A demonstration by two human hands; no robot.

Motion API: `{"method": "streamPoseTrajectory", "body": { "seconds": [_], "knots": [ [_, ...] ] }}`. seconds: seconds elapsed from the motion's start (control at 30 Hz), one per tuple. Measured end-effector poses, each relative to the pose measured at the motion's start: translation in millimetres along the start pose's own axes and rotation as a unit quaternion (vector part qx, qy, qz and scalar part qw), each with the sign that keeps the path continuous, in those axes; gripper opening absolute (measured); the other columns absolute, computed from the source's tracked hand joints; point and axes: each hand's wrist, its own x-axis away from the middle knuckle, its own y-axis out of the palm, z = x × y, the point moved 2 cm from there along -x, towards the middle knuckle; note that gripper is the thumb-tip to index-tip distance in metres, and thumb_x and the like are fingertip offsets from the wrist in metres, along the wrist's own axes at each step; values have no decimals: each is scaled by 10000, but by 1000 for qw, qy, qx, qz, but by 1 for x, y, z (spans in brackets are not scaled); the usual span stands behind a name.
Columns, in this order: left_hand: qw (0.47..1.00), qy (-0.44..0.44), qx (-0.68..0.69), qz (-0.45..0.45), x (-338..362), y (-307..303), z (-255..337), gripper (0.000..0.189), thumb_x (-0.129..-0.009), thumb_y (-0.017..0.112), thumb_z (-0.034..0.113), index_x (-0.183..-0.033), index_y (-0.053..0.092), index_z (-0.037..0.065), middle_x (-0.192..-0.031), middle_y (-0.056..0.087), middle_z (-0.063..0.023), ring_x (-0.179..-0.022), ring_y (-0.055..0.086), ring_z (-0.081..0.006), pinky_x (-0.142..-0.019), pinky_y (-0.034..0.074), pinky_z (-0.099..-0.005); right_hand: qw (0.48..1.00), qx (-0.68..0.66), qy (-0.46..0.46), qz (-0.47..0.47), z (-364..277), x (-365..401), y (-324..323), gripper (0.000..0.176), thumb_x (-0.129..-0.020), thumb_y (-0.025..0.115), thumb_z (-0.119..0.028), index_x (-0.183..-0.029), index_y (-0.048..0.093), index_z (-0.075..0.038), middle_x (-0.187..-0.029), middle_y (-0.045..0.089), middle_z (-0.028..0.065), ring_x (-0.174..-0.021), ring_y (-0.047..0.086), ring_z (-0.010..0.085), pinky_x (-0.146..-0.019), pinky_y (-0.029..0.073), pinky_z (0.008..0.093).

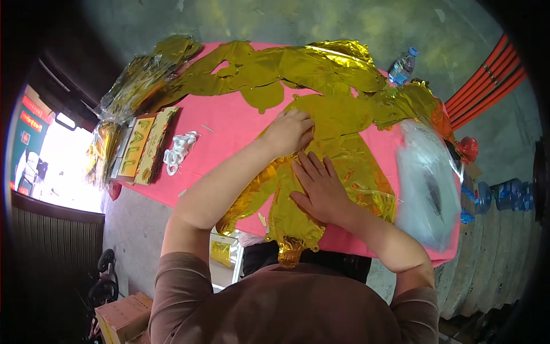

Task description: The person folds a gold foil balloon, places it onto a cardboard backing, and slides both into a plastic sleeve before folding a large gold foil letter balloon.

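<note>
A flat gold foil balloon [344,117] lies on the pink-covered table, spread out in front of me. My left hand [290,132] rests on it with the fingers curled in at the foil; the fingertips are partly hidden. Just below and to the right, my right hand [322,188] lies flat on the foil, fingers stretched out. Creased gold foil hangs over the near edge of the table, close to my body. More flat gold foil balloons [258,66] overlap along the far side of the table.
At the left stand clear-wrapped gold packs [134,92], a printed FALL packet [137,150] and a bundle of white ribbon [179,152]. On the right lie a clear plastic bag [427,189] and a water bottle [403,67]. A cardboard box [123,315] sits on the floor.
</note>
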Motion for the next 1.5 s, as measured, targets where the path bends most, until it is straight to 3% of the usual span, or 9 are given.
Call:
{"method": "streamPoseTrajectory", "body": {
  "seconds": [0.23,0.3,0.37,0.5,0.67,1.0,1.13,1.23,1.5],
  "knots": [
    [996,32,3,80,6,4,0,275,-840,587,209,-1061,602,47,-1143,569,-99,-1070,502,-302,-948,388,-416,1000,-24,0,-2,3,1,3,669,-884,525,-413,-1390,332,-20,-1463,276,215,-1346,266,386,-1102,153,543],
    [996,38,2,76,5,6,-4,285,-841,590,212,-1073,598,47,-1157,563,-101,-1089,492,-300,-958,382,-417,999,10,-16,31,9,-2,-14,642,-878,539,-386,-1361,355,-4,-1436,323,216,-1301,346,378,-1074,259,496],
    [997,35,-2,70,6,8,-4,296,-842,592,214,-1085,594,46,-1172,557,-104,-1107,483,-299,-969,376,-418,979,-160,82,-93,27,-15,-43,555,-860,565,-333,-1282,432,1,-1265,498,221,-1139,500,374,-955,405,436],
    [997,31,-16,67,6,8,-5,310,-846,593,209,-1109,587,46,-1193,547,-102,-1124,468,-293,-979,368,-415,979,-52,199,-17,102,-25,-78,280,-798,621,-268,-898,616,-7,-946,624,196,-908,611,366,-784,491,445],
    [998,27,-9,58,7,2,-2,327,-854,598,179,-1138,580,17,-1209,545,-129,-1126,480,-314,-979,380,-407,955,155,254,22,199,-23,-73,268,-796,626,-220,-975,620,-20,-928,642,199,-908,618,349,-778,493,433],
    [997,35,-10,66,7,3,-3,332,-835,615,165,-1132,580,22,-1186,553,-119,-1125,477,-307,-965,385,-404,946,144,279,82,232,-38,-71,157,-773,619,-174,-796,680,-32,-812,654,189,-737,631,371,-687,505,452],
    [996,44,-4,75,7,5,-3,323,-832,616,162,-1120,583,22,-1170,560,-117,-1113,481,-305,-963,386,-403,943,23,273,189,283,-28,-74,110,-780,591,-90,-769,677,-22,-721,661,146,-622,636,260,-597,489,368],
    [996,41,-9,77,7,5,-3,321,-828,618,163,-1114,584,21,-1167,560,-115,-1111,482,-302,-962,385,-401,863,-240,375,239,312,-27,-72,144,-746,672,-157,-712,671,-17,-635,642,56,-569,585,125,-549,473,318],
    [996,42,0,79,7,5,-3,321,-820,621,156,-1110,587,21,-1152,566,-115,-1100,489,-303,-955,389,-401,803,-358,370,300,295,-44,-69,129,-661,737,-61,-676,610,-42,-615,580,9,-526,513,105,-498,422,284]
  ]
}}
